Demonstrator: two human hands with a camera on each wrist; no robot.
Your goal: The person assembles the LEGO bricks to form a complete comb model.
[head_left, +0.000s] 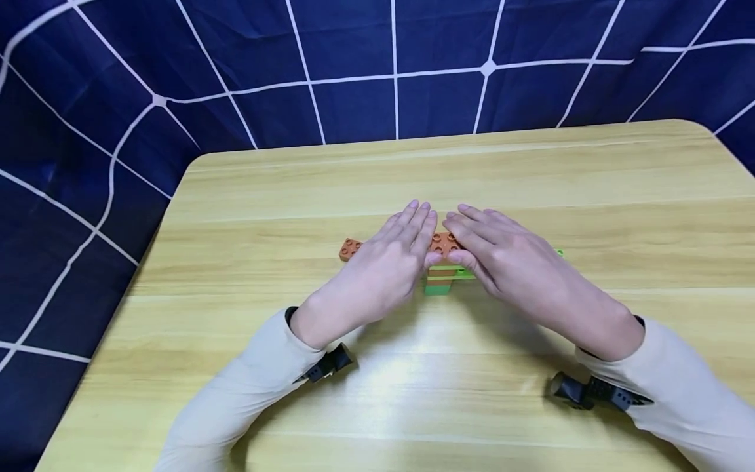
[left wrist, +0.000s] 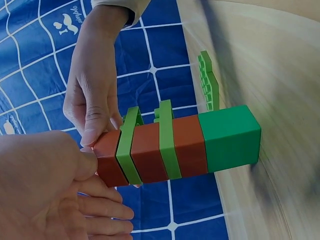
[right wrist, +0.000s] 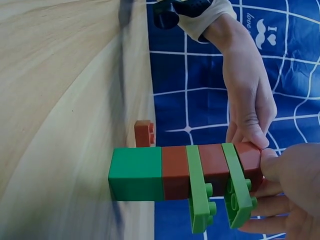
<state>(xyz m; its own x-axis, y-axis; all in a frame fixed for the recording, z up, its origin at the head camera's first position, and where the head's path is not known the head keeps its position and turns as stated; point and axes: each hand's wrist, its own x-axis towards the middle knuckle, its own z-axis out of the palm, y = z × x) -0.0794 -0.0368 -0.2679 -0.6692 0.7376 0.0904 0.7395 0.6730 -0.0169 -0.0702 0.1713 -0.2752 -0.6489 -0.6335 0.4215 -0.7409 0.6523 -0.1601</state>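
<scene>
A small tower of toy building bricks [left wrist: 190, 145] stands on the table: a green block [right wrist: 136, 175] at the bottom, then reddish-brown bricks alternating with two light green plates [right wrist: 199, 200]. Both hands are at the brown brick [head_left: 445, 244] on top, its studs showing between them. My left hand [head_left: 383, 269] holds its left side, thumb on the near face, other fingers stretched out beyond it. From the right, my right hand [head_left: 513, 269] holds the same brick with its thumb at the near face. The green plates stick out sideways under the right hand.
A loose brown brick [head_left: 349, 249] lies left of the tower, partly behind the left hand. To the right lies a light green piece [left wrist: 209, 82], mostly hidden by the right hand from above. A blue cloth [head_left: 354, 108] with white lines hangs behind the table [head_left: 283, 196].
</scene>
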